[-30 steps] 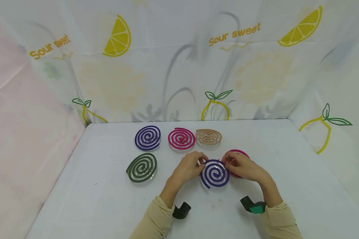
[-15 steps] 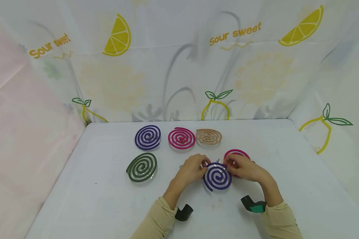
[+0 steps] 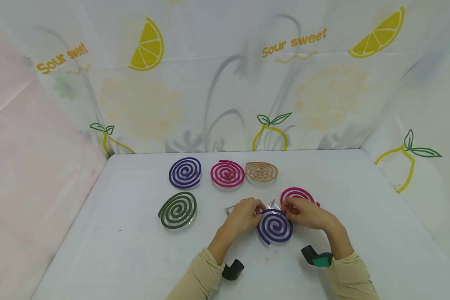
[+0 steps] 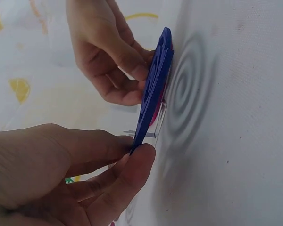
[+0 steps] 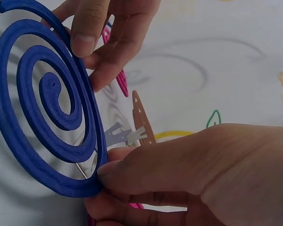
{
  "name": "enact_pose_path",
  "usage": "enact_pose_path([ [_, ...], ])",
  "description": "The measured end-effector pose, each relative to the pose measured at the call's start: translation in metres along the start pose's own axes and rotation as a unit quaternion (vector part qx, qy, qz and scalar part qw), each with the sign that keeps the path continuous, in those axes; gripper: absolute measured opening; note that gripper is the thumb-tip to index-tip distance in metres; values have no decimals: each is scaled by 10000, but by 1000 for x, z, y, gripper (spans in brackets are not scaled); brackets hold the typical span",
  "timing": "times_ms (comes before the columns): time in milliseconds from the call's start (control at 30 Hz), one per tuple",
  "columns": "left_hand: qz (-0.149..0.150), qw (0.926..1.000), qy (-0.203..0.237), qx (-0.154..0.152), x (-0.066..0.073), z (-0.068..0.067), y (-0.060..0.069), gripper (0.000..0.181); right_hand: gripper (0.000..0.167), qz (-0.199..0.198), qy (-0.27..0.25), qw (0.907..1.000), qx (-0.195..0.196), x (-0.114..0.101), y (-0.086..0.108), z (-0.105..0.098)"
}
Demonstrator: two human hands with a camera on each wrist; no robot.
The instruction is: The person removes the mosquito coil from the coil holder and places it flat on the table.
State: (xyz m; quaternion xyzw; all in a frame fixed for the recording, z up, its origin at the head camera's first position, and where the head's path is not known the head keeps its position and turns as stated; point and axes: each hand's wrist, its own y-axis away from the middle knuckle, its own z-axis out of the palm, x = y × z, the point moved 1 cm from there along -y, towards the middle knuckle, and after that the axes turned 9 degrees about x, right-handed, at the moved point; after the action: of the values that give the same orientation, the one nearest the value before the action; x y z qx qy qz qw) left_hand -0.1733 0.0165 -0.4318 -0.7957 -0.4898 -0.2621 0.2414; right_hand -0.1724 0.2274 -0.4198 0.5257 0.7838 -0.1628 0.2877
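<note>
A blue-purple mosquito coil point(image 3: 275, 225) is held between both hands, raised and tilted over the table, its shadow falling on the white surface. My left hand point(image 3: 243, 214) pinches the left side of its rim between thumb and fingers, plainly seen in the left wrist view. On the far right side of the rim, my right hand point(image 5: 193, 174) pinches with thumb and fingers. Behind the coil, a small metal coil stand point(image 3: 273, 205) shows partly. Another thin metal piece point(image 3: 229, 209) pokes out behind the left hand. The right hand partly hides a pink coil point(image 3: 297, 193).
Along the back lie a purple coil point(image 3: 185, 173), a pink coil point(image 3: 227, 173) and a tan coil point(image 3: 261, 171). A green coil point(image 3: 178, 210) lies to the left. The white table point(image 3: 116, 250) ends at a lemon-print cloth backdrop point(image 3: 210, 83).
The blue-purple coil has shifted a little to the right and nearer to me, still in both hands. Metal pieces have come into view behind the hands.
</note>
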Motion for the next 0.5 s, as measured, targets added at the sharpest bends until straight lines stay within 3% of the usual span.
enact_pose_path([
  [500,167,9997,-157,127,-1,7,0,16,9,-51,89,9999,-126,0,0,2],
])
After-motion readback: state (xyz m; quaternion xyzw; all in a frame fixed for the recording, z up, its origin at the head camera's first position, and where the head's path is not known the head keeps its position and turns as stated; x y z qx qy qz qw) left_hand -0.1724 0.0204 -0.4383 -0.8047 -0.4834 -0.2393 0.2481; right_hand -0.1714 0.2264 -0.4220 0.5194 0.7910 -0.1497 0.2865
